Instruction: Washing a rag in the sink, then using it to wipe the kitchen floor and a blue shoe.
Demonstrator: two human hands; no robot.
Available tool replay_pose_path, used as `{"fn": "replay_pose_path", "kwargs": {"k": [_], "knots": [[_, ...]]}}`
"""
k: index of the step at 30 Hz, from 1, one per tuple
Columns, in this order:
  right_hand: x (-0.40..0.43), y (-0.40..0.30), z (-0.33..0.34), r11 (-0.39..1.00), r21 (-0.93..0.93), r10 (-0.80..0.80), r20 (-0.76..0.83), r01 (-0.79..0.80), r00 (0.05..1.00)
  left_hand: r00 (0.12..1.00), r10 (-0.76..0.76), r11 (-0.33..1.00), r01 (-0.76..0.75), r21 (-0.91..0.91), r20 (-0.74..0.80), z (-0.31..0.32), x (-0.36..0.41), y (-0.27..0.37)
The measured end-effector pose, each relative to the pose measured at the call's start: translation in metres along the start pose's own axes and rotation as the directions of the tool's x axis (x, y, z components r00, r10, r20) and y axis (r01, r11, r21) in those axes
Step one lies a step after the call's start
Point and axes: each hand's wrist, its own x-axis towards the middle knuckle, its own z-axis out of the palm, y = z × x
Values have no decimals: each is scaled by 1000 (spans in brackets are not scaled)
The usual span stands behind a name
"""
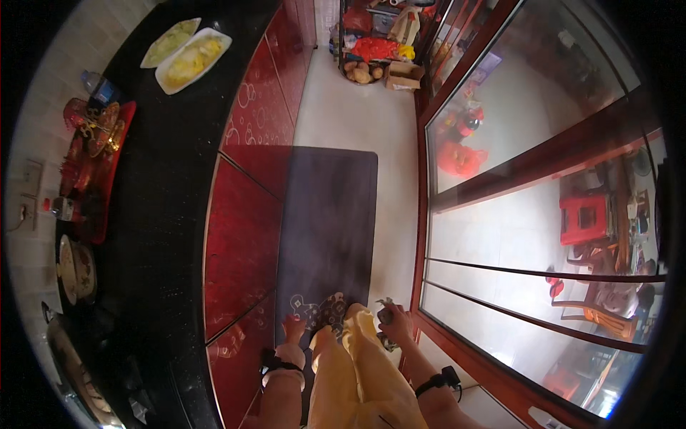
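My right hand (401, 326) is low beside my right leg, its fingers around a small grey-green object (385, 315). Blur keeps me from telling what that object is. Just below the hand, a dark mottled item (387, 341) is partly hidden. On the other side, my left hand (293, 328) hangs near the red cabinet doors (244, 257); nothing is seen in it, and its finger position is too small to make out. Between the hands are my legs in yellow trousers (370, 370), above a dark grey floor mat (329, 214).
Left runs a black countertop (161, 187) with two food dishes (193, 60), a red tray (119, 166) of glassware, and a patterned bowl (80, 268). A framed glass sliding door (482, 230) borders the right. Ahead stand a shelf rack (343, 48), potatoes (362, 74) and a cardboard box (403, 76).
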Motion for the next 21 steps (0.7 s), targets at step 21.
{"fn": "replay_pose_path", "kwargs": {"k": [21], "knots": [[86,-8,-27,848,-275,-123,729,452,673,988,137,974,-120,-193,77,-114,-16,215]]}}
